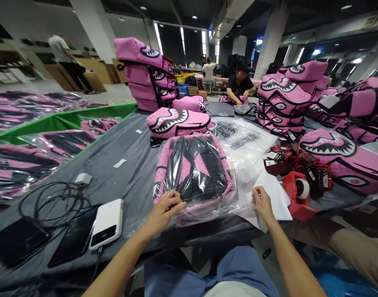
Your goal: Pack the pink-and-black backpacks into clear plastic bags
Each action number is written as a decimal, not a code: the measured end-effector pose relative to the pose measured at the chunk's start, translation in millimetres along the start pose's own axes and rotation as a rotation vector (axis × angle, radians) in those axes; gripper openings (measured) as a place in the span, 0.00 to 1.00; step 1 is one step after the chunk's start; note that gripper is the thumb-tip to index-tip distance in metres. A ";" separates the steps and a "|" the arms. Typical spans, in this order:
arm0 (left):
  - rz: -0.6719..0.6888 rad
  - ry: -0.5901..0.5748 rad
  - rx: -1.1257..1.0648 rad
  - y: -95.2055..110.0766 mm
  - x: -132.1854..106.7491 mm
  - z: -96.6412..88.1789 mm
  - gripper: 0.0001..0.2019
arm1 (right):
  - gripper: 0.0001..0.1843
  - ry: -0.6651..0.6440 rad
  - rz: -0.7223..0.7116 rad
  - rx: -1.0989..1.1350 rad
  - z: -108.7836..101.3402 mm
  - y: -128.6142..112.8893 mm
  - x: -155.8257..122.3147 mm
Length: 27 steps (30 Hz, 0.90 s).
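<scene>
A pink and black backpack (204, 169) lies back side up inside a clear plastic bag (220, 208) on the table in front of me. At the bag's lower left edge, my left hand (168, 205) has its fingers curled down on the plastic. My right hand (263, 203) is closed in a pinch beside the bag's lower right corner. A small pale bit shows at its fingertips, too small to name. White paper sheets (274, 196) lie by that hand, with a red tape dispenser (297, 198) to their right.
Pink shark-mouth backpacks stand in stacks (139, 78) (282, 99); another (176, 121) lies behind the bagged one. Flat plastic bags (238, 136) and red-black tags (313, 173) lie to the right. A power bank (107, 225), phones and cables occupy the left. A co-worker (240, 84) handles a backpack opposite.
</scene>
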<state>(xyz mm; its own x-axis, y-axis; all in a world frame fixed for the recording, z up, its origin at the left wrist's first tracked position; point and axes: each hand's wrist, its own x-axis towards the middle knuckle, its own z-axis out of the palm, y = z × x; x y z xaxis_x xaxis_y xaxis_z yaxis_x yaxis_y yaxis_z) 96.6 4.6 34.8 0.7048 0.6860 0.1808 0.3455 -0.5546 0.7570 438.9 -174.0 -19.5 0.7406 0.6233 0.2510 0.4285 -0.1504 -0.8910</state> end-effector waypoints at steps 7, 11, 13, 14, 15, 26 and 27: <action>0.006 0.029 -0.014 -1.0 0.8 0.7 0.27 | 0.24 0.387 -0.090 -0.404 -145.2 -0.7 -8.9; 0.005 0.050 -0.015 -4.9 1.1 1.8 0.27 | 0.27 0.586 0.087 -0.646 -213.0 22.7 -6.5; 0.005 0.046 -0.013 -6.8 1.9 2.3 0.28 | 0.28 0.540 0.251 -0.504 -222.5 36.6 -3.2; 0.005 0.042 -0.016 -7.3 2.2 2.6 0.28 | 0.28 0.502 0.327 -0.395 -221.9 42.6 -1.5; 0.006 0.042 -0.019 -7.4 2.3 2.8 0.28 | 0.29 0.471 0.391 -0.288 -218.8 47.5 0.1; -0.027 0.046 -0.015 -4.0 0.6 4.0 0.25 | 0.25 0.495 0.441 -0.059 -192.5 50.4 3.2; -0.028 0.049 -0.014 -3.9 0.7 4.1 0.25 | 0.25 0.508 0.447 -0.083 -191.3 49.4 4.0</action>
<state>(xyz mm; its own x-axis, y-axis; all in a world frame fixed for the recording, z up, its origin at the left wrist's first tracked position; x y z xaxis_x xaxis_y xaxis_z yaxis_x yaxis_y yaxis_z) 98.3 5.3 29.3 0.6635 0.7237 0.1899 0.3555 -0.5282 0.7711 562.0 -325.7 9.9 0.9981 0.0528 0.0305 0.0484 -0.3807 -0.9234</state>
